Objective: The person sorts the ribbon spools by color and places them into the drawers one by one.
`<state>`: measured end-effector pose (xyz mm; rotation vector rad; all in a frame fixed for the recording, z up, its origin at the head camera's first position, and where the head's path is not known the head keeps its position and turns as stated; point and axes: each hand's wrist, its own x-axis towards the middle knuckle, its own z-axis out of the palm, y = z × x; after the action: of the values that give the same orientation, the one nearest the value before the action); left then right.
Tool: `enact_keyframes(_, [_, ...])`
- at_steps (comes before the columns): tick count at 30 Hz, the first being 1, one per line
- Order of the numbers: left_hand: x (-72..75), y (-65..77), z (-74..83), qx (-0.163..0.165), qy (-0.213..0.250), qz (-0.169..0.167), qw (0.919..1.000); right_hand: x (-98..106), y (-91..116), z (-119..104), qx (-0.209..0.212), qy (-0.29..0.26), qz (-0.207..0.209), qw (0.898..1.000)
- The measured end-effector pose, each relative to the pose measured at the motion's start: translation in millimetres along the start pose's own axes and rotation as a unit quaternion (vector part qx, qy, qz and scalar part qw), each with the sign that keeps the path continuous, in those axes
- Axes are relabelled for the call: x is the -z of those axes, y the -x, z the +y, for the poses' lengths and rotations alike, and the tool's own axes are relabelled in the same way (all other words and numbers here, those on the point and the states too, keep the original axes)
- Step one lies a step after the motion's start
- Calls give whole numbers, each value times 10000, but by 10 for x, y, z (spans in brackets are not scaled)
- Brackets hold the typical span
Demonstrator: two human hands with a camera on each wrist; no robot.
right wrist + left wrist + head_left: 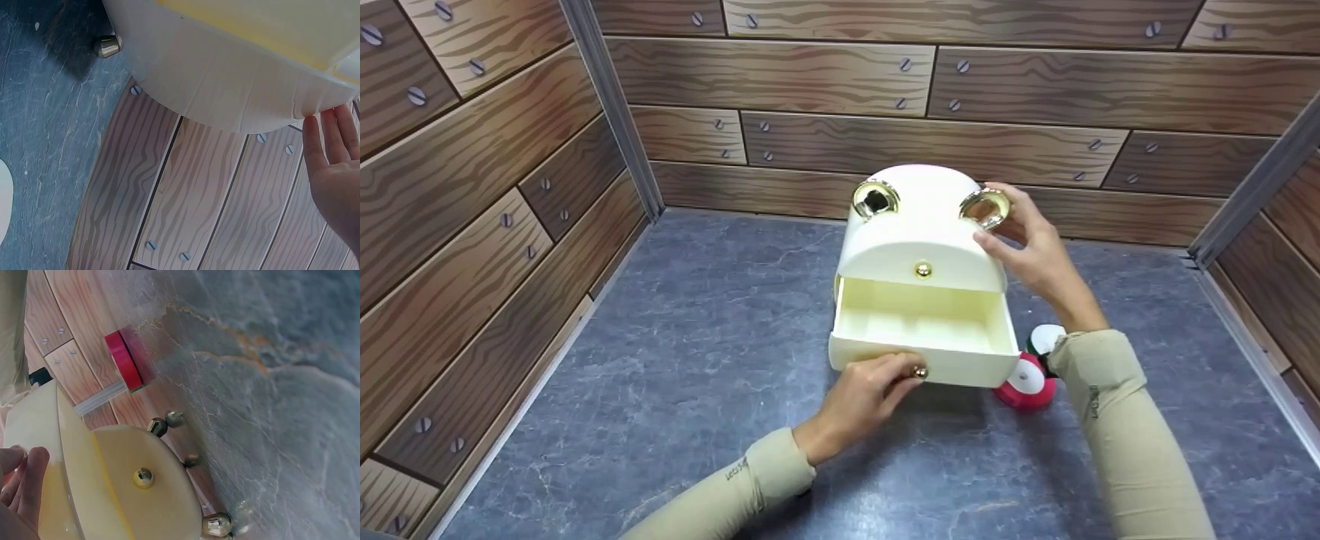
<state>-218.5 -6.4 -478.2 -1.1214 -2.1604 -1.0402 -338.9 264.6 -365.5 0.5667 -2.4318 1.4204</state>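
A cream drawer box (930, 184) with a rounded top and two gold rings stands in the middle of the head view. Its lower drawer (926, 319) is pulled out toward me, with nothing inside. Above it, an arched front bears a gold knob (923, 270). My left hand (862, 401) pinches the drawer's own gold knob (919, 371). At the box's right side, my right hand (1035, 247) grips around the right gold ring (985, 208), thumb in front. Fingertips (310, 126) press on the cream wall in the right wrist view.
Right of the drawer lies a red round piece with a white centre (1026, 382). Behind it, partly under the right sleeve, is a white-topped round piece (1044, 339). Wood-patterned walls (780, 75) enclose the grey marbled surface (720, 300) at the back and sides.
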Motion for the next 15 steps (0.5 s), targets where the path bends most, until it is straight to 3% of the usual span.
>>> enact_keyframes(15, [-7,55,29,-72,-105,78,9999,-10,-4,3,31,-60,15,10000])
